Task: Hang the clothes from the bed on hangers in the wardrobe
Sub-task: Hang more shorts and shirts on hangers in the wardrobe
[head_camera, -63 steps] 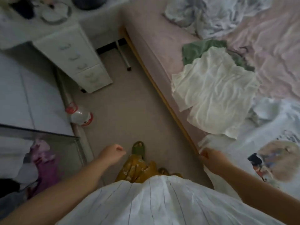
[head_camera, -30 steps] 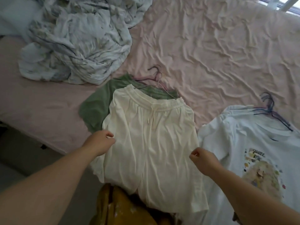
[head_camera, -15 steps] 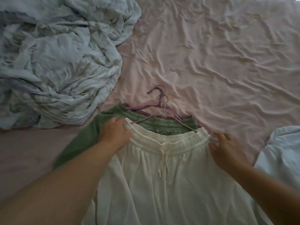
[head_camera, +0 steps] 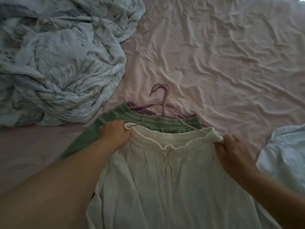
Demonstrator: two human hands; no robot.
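No readable text, label, brand or number shows anywhere.

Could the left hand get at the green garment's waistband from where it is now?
Probably yes: the left hand grips the white waistband right beside the green waistband, which lies uncovered except for hanger wires crossing it.

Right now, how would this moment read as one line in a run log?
stage: picking up | left hand: grips white trousers waistband | right hand: grips other end | hanger: on bed | green garment: underneath
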